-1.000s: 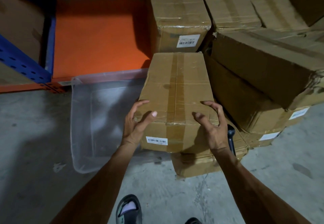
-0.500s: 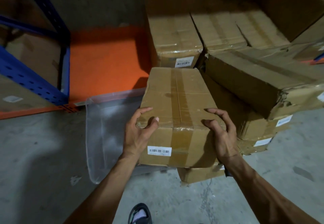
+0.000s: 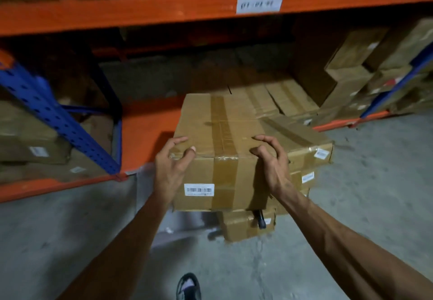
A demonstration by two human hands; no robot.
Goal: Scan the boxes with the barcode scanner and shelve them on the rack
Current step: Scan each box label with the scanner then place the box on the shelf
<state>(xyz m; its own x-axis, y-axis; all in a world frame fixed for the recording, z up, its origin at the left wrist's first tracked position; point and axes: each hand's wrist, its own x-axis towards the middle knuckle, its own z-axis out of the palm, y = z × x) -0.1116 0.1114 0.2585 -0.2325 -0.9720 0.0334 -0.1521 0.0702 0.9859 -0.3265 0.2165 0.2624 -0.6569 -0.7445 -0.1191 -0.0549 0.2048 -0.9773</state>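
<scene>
An orange-and-blue rack (image 3: pixel 145 11) fills the background, its lower shelf (image 3: pixel 150 133) bare orange on the left and packed with stacked cartons (image 3: pixel 288 102) on the right. In front of it, above the concrete floor (image 3: pixel 365 182), both hands hold a taped cardboard box (image 3: pixel 225 149) by its near end. The left hand (image 3: pixel 172 168) clamps the left corner, fingers (image 3: pixel 180 140) curled on top. The right hand (image 3: pixel 271 163) grips the right corner likewise. A barcode label (image 3: pixel 199 189) faces the person. Below the box, a dark scanner handle (image 3: pixel 260 220) shows against another carton (image 3: pixel 246 227).
</scene>
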